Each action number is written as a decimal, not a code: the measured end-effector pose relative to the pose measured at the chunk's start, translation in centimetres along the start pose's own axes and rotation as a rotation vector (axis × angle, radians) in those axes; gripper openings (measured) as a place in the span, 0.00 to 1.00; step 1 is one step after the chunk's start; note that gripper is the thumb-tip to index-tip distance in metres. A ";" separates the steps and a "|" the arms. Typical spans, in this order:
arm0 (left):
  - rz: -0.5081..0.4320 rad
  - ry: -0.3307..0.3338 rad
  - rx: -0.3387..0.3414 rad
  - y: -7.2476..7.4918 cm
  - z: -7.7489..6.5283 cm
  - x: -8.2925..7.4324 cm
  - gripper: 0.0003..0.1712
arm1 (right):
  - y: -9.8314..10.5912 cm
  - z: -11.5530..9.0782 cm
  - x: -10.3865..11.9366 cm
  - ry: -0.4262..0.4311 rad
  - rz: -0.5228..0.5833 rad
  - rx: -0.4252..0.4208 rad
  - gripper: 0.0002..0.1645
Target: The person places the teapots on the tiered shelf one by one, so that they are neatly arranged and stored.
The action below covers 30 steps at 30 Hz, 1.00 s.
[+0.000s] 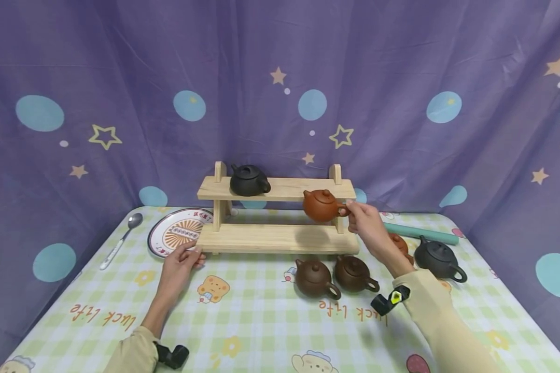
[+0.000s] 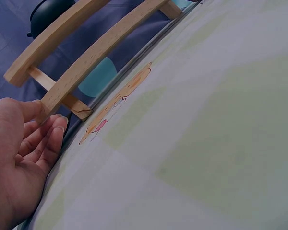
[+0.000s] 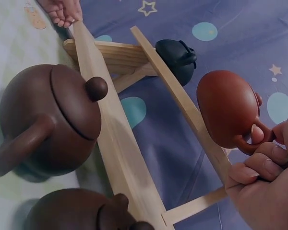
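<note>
A two-tier wooden shelf [image 1: 275, 238] stands at the back of the table. My right hand [image 1: 366, 223] pinches the handle of a reddish-brown teapot [image 1: 321, 206], which is held up in front of the upper tier's right end. In the right wrist view the fingers [image 3: 269, 163] wrap the handle of that teapot [image 3: 228, 108]. My left hand [image 1: 179, 267] grips the left end of the lower board, thumb on top and fingers beneath in the left wrist view [image 2: 24, 143]. On the upper tier's left sits a black teapot [image 1: 248, 181].
Two dark brown teapots [image 1: 313, 280] [image 1: 353, 273] stand before the shelf. A black teapot [image 1: 438, 259] and a partly hidden reddish teapot [image 1: 398, 242] are at right, near a green roll [image 1: 422, 234]. At left lie a plate [image 1: 158, 243] and a spoon [image 1: 121, 243].
</note>
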<state>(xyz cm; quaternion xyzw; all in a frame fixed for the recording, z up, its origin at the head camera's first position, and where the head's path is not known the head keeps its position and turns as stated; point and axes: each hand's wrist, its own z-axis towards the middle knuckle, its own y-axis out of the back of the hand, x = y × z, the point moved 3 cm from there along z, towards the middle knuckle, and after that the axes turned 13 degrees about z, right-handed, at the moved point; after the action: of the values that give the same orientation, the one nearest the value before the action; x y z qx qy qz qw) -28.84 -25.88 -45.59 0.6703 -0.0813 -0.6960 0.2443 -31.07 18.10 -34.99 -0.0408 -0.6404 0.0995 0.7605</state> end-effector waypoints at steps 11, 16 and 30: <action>0.000 0.014 0.009 0.0 0.0 0.0 0.26 | -1.4 1.5 0.2 0.034 0.059 0.002 0.23; 0.006 0.022 0.015 0.1 -0.1 0.0 0.27 | -1.9 1.9 0.2 0.041 0.066 0.013 0.23; 0.006 0.033 0.002 0.0 -0.1 0.0 0.27 | -2.6 2.7 0.0 0.041 0.038 -0.009 0.23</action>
<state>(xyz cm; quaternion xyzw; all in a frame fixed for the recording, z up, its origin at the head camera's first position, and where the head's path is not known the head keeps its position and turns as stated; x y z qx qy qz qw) -28.77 -25.88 -45.63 0.6818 -0.0801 -0.6839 0.2470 -33.50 15.34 -33.96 -0.0584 -0.6244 0.1100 0.7711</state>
